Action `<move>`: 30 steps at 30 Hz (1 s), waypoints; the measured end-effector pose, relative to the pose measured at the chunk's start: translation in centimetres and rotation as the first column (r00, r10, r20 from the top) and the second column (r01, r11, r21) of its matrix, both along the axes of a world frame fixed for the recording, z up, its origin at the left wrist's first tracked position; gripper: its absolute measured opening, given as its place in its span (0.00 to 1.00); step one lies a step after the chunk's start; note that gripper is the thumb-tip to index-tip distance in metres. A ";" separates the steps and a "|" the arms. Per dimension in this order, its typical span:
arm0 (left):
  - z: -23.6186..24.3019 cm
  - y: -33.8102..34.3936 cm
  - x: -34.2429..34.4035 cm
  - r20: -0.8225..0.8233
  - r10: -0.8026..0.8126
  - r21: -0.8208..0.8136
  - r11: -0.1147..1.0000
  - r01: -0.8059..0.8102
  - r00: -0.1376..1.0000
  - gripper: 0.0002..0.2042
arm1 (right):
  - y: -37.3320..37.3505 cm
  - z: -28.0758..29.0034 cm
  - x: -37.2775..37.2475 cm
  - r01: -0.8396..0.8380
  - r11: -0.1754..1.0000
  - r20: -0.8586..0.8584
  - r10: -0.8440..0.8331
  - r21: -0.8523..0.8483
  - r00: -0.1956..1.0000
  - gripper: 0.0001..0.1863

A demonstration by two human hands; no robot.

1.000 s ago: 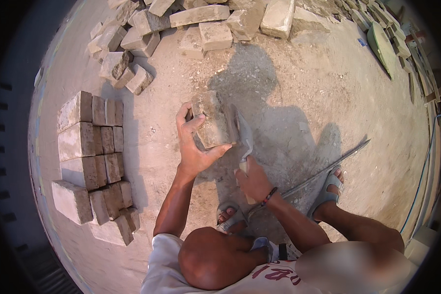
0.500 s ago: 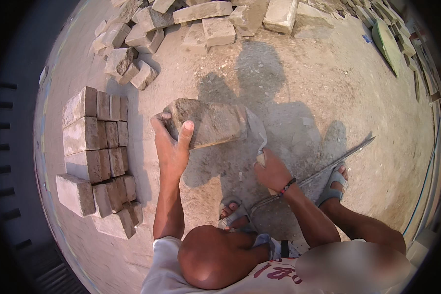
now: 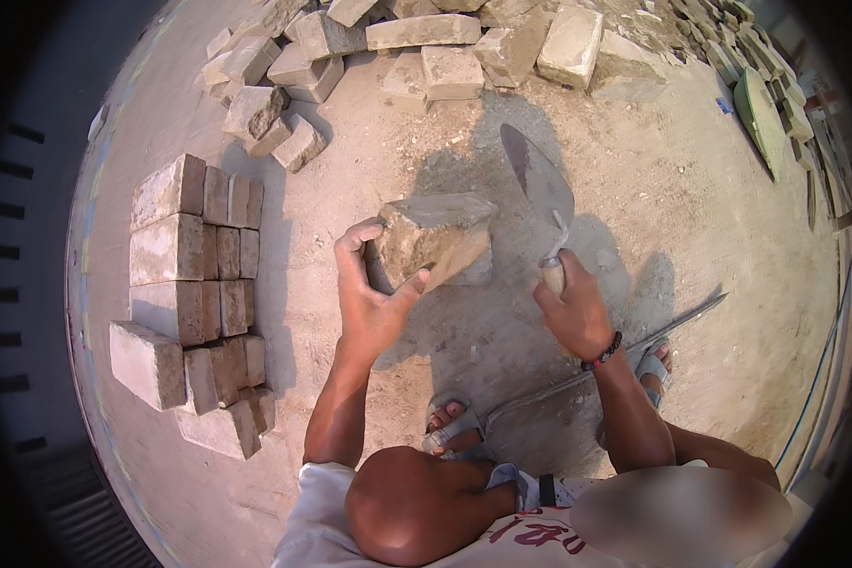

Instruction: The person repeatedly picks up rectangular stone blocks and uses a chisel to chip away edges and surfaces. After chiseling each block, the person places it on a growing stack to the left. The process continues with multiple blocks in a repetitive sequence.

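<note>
Left fingers (image 3: 353, 243), spread, grip my brick (image 3: 434, 237) only at left, so it may tip; right fingers (image 3: 579, 276) enclose a trowel (image 3: 540, 180).

Dusty ground (image 3: 729, 227) carries a brick stack (image 3: 166, 251) and heap (image 3: 450, 74).

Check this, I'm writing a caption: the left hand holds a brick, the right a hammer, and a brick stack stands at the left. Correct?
Not quite: in the head view, the right hand holds a trowel, not a hammer. The left hand does hold a brick, and a brick stack stands at the left.
</note>
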State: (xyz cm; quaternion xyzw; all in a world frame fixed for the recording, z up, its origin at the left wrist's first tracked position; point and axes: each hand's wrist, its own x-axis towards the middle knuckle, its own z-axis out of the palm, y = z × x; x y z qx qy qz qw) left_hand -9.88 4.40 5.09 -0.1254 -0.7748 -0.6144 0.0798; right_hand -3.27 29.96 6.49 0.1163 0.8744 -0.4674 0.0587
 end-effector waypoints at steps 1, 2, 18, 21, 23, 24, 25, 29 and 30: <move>-1.3 -0.3 0.1 -0.030 -0.033 -0.036 0.999 0.031 0.999 0.34 | 0.4 1.9 -0.2 -0.022 0.999 0.054 0.024 -0.032 0.998 0.19; -2.0 -0.7 0.4 -0.054 -0.062 -0.076 0.995 0.058 0.997 0.35 | 0.3 3.9 -0.2 -0.049 0.999 0.031 0.050 -0.010 0.998 0.19; -3.3 -1.7 3.4 -0.035 0.066 -0.113 0.991 -0.070 0.997 0.32 | -2.9 9.9 -0.8 -0.467 0.832 0.016 0.485 0.300 0.875 0.16; -2.2 -0.6 3.5 -0.079 0.001 -0.119 0.993 -0.011 0.997 0.32 | -0.3 2.9 -0.5 -0.512 0.778 0.146 0.495 0.365 0.857 0.16; -2.4 0.0 3.9 -0.087 -0.039 -0.087 0.996 0.031 0.995 0.32 | 3.3 0.8 -2.9 -0.476 0.796 0.231 0.417 0.375 0.879 0.16; -2.4 0.2 3.7 -0.108 -0.020 -0.085 0.996 0.010 0.994 0.32 | 3.7 1.6 -2.9 -0.440 0.819 0.203 0.391 0.368 0.898 0.17; -2.7 -0.4 4.1 -0.105 0.013 -0.105 0.994 -0.024 0.994 0.31 | 1.1 4.5 -2.7 -0.425 0.842 0.189 0.383 0.331 0.904 0.17; -3.3 -0.9 4.7 -0.122 0.061 -0.130 0.988 -0.077 0.991 0.31 | -2.9 5.5 1.0 -0.510 0.814 0.085 0.508 0.278 0.857 0.17; -3.3 -0.9 4.6 -0.114 0.045 -0.109 0.992 -0.058 0.993 0.32 | -1.6 3.7 0.5 -0.487 0.821 0.123 0.473 0.298 0.873 0.17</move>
